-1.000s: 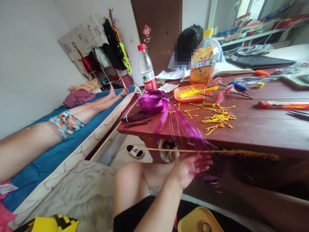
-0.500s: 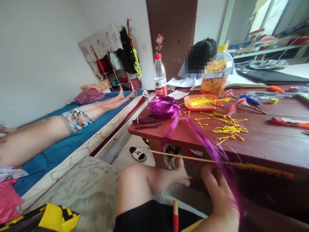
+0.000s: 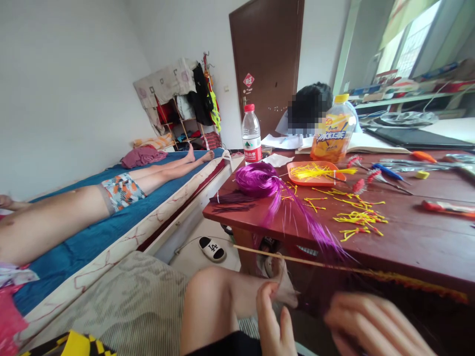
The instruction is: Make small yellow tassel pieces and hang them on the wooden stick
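My left hand [image 3: 272, 321] is raised over my lap, its thumb and fingers apart, with nothing visible between them. To its right my right hand [image 3: 374, 324] is blurred, fingers curled, back towards me; what its fingertips hold, if anything, is hidden. A faint dark purple smear lies between the hands. A coiled hank of shiny purple strands [image 3: 256, 179] rests on the near left table corner. Its loose ends fan over the front edge, above my hands. A thin stick [image 3: 282, 255] with yellow-orange fringe at its right end lies along that edge.
On the brown-red table [image 3: 415, 237] are short yellow red-tipped pieces [image 3: 359, 217], an orange tray [image 3: 297, 179] of yellow strands, a water bottle [image 3: 252, 136], a tea bottle [image 3: 334, 131] and a red tool [image 3: 449, 207]. One person sits across; another lies on the bed [image 3: 85, 217].
The hand beside the purple strands has left its place, and both hands now show over my lap. The strands' ends hang shorter. The red-and-wood handle is out of sight. My view has tilted up.
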### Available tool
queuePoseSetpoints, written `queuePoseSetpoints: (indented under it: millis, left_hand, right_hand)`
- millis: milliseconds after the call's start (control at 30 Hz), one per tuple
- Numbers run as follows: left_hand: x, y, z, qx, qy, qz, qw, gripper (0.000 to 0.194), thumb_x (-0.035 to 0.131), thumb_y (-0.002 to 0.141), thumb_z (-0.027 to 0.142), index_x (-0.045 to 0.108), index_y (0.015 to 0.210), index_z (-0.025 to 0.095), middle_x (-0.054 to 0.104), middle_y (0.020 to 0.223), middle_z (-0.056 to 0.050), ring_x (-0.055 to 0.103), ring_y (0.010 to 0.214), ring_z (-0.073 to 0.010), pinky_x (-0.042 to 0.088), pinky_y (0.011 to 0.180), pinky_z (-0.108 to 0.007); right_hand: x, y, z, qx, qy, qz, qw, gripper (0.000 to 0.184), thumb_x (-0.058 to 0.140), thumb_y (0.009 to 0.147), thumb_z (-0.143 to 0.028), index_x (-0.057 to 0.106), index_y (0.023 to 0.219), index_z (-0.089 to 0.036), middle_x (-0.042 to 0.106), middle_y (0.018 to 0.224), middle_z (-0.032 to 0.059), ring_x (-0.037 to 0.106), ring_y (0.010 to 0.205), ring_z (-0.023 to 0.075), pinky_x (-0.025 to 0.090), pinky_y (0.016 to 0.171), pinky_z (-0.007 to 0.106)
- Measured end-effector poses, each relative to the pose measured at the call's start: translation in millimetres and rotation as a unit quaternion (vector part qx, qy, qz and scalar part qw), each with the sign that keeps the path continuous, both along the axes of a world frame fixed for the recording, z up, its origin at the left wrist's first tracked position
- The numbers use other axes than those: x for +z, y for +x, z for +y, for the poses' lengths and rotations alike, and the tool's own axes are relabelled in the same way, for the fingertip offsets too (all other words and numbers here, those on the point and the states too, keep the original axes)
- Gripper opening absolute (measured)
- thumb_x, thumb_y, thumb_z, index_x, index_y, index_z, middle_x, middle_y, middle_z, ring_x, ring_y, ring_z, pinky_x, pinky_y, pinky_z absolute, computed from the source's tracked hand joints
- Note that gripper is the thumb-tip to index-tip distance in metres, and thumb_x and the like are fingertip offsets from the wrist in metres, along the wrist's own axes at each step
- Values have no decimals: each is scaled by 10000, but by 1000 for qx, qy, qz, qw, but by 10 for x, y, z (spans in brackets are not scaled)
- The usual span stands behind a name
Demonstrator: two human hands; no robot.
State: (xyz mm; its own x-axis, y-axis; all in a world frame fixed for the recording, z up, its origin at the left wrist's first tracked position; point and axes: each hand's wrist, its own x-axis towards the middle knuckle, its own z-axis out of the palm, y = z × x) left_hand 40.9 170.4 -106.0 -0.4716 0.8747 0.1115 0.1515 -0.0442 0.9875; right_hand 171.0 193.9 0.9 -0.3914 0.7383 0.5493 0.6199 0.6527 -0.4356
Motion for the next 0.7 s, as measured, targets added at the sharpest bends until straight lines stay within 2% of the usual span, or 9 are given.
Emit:
queuePoseSetpoints:
  millis: [33,100,200,300,467,700]
  left_hand:
    - [10,-9,-3,16,12,18,1000,302,514,734,282,529,1028,216,573,1069,-117,501,1026,-278,348,906,-381]
    - [37,-27,-16,28,34,32,999,297,525,716,279,542,1007,220,581,1027,-115,522,963,-275,372,866,-368]
    - [78,-44,-45,36,66,34,997,280,551,688,259,565,966,232,585,994,-105,537,913,-269,390,838,-357]
    - [107,-29,-64,51,101,40,993,265,549,684,220,573,947,232,588,978,-98,538,923,-261,401,832,-348]
    - [118,21,-54,60,151,75,984,256,500,709,183,560,958,194,595,958,-88,543,898,-233,416,809,-340]
    - [93,48,-54,55,155,93,982,253,478,694,157,569,927,200,589,925,-76,548,877,-219,423,773,-317]
  right_hand:
    - [139,85,101,-2,26,-6,1000,264,505,785,-276,587,1029,-334,595,1120,34,506,1086,302,477,841,425]
    - [377,127,316,-76,111,-49,990,264,424,834,-280,599,1031,-271,525,1212,67,411,1153,322,402,887,504]
    - [574,-24,595,-86,155,-99,979,309,343,871,-249,622,1001,-236,476,1262,71,341,1185,309,376,905,507]
    - [593,-164,747,-86,164,-135,973,318,343,870,-243,624,1018,-229,456,1276,87,316,1196,321,370,903,521]
    - [541,-187,813,-82,156,-167,970,293,378,853,-225,632,999,-230,461,1272,95,317,1200,315,355,922,511]
    - [547,-213,845,-75,160,-185,967,277,404,834,-214,639,981,-219,479,1255,114,331,1191,321,354,919,497]
